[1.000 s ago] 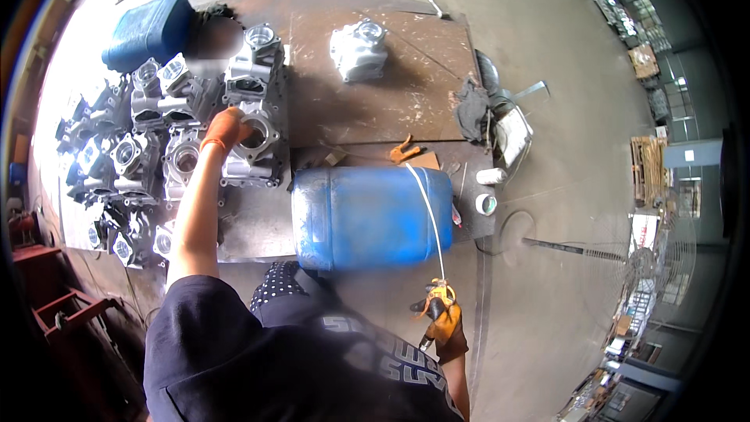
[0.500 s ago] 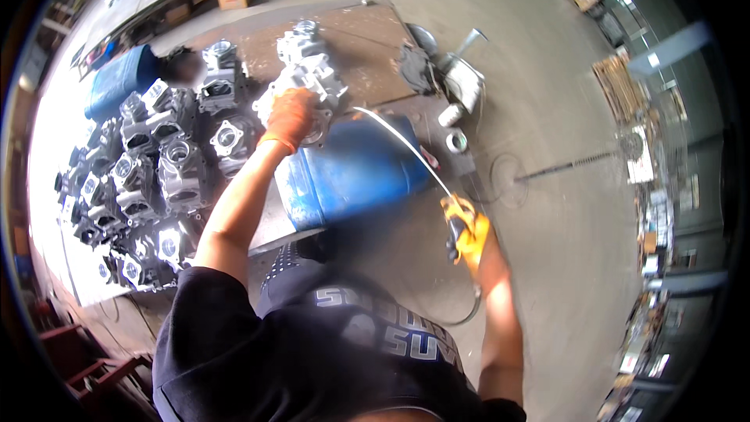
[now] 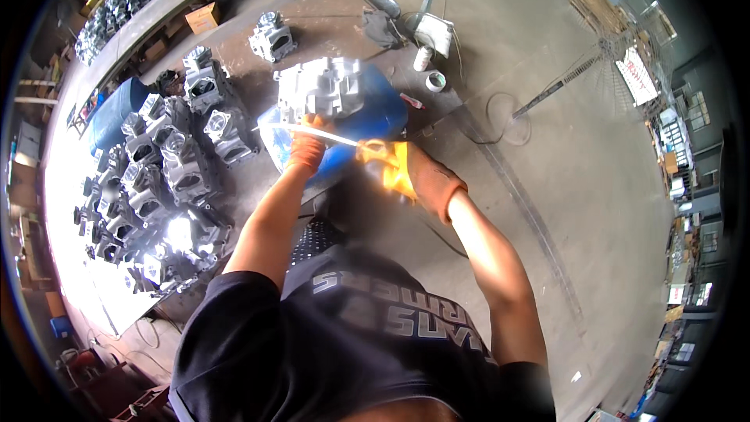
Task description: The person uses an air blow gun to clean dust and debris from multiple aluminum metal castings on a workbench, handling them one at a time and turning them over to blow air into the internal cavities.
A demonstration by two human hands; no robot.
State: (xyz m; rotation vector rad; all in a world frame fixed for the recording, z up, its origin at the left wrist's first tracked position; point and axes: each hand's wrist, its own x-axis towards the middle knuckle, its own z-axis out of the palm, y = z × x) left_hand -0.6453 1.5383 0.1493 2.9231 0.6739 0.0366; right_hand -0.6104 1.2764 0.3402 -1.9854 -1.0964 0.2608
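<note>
Grip: orange-gloved left hand (image 3: 309,147) clasps a silver cast-metal housing (image 3: 324,87) over the blue plastic drum (image 3: 384,103); yellow-gloved right hand (image 3: 400,172) clenches a slender white rod (image 3: 336,137); lone silver housing (image 3: 272,37) beyond is possibly finished; grouped silver housings (image 3: 183,164) apparently remain.

Two gloved hands (image 3: 308,147) (image 3: 426,180) working near, one metal casting (image 3: 322,89) and one white-tubed tool (image 3: 336,137) being held, one lone casting (image 3: 272,37) standing far, many more (image 3: 186,166) crowding left beyond sure counting, two blue drums (image 3: 386,101) (image 3: 117,115) lying, one white bottle (image 3: 423,58) and one tape roll (image 3: 441,85) sitting right.
</note>
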